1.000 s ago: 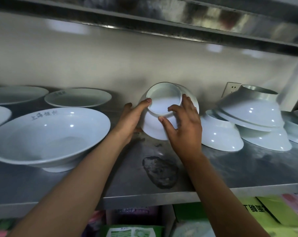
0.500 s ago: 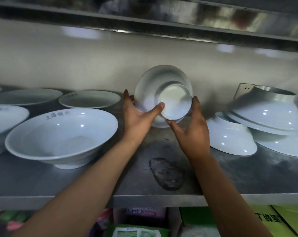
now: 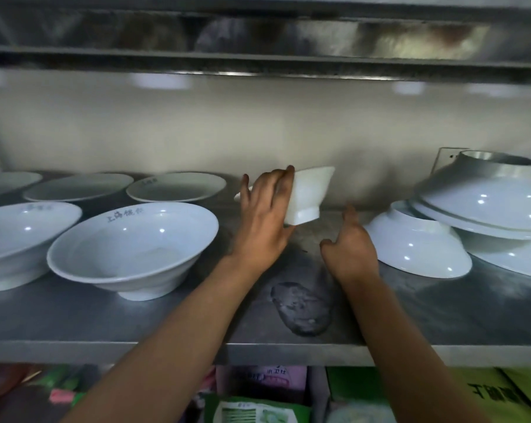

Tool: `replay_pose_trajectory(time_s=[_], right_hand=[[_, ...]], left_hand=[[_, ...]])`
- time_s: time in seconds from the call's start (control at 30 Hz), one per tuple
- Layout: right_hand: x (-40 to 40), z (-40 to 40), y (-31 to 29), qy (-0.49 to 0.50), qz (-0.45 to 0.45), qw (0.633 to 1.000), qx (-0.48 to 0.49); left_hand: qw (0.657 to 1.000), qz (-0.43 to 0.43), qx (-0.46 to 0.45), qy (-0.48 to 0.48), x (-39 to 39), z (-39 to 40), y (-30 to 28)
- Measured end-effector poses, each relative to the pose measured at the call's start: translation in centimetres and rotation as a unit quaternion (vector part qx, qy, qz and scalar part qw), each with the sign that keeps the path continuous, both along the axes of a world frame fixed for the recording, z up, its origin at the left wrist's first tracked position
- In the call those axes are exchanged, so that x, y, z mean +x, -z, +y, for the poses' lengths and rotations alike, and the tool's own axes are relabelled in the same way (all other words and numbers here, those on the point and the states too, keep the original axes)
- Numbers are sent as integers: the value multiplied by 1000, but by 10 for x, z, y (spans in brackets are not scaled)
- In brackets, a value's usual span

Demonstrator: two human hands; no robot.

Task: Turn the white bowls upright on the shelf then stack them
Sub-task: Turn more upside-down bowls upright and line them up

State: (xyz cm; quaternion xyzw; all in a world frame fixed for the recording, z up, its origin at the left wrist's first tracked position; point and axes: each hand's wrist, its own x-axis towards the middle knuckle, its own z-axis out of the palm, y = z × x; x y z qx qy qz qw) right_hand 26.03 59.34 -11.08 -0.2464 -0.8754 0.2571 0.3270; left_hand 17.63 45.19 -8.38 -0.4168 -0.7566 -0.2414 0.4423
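Note:
My left hand (image 3: 265, 215) grips a white bowl (image 3: 308, 193) by its side, holding it nearly upright just above the steel shelf (image 3: 166, 319), foot downward. My right hand (image 3: 349, 248) hovers beside it with fingers loosely spread, holding nothing and close to an upside-down white bowl (image 3: 416, 242). Further right, an upturned bowl (image 3: 486, 196) lies stacked on another inverted bowl (image 3: 514, 257). Left of my hands an upright white bowl (image 3: 130, 248) with printed characters stands on the shelf, and another upright bowl (image 3: 23, 236) sits at the far left.
Shallow white plates (image 3: 175, 186) line the back of the shelf on the left. A dark stain (image 3: 302, 306) marks the shelf near its front edge. An upper steel shelf (image 3: 258, 56) hangs overhead. Packaged goods (image 3: 258, 404) fill the space below. A wall socket (image 3: 444, 160) is at the back right.
The bowl was turned from base-toward-me to nearly upright. My right hand let go of it and dropped toward the shelf. The left hand alone holds it now.

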Motion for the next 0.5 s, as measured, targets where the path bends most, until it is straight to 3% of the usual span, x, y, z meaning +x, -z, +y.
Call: replay_pose_trajectory(time_s=[0.2,0.5], right_hand=[[1,3,2,24,-14,999,-34],[3,0,-2,43,-1,998,-52]], left_hand=[[988,36,-132,-79,7,-2,4],[979,42,-160,-117,4,-5,8]])
